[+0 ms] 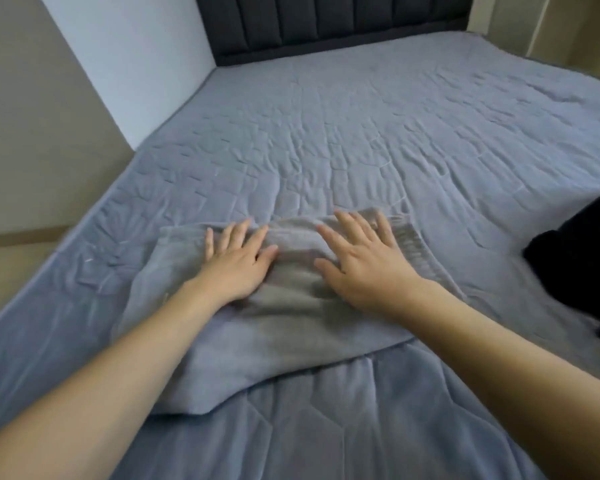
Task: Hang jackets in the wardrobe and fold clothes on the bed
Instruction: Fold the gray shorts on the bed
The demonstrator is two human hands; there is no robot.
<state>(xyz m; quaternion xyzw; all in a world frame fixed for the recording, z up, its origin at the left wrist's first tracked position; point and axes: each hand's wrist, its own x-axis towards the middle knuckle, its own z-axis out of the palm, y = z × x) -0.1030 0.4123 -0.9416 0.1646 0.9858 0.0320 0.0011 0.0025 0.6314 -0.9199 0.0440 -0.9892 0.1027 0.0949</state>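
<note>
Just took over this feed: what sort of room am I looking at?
Most likely a bedroom: a wide bed with a quilted blue cover, a padded dark headboard against the wall, and both hands flat on a grey garment.

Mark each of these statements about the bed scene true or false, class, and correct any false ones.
1. Both hands lie flat on the grey garment. True: left hand, right hand.
2. The garment hangs on a hanger. False: it lies on the blue quilt.
3. A black item lies at the right edge of the view. True.
4. The headboard is white. False: it is dark and padded.
5. The right hand grips a jacket. False: its fingers are straight and spread.
</note>
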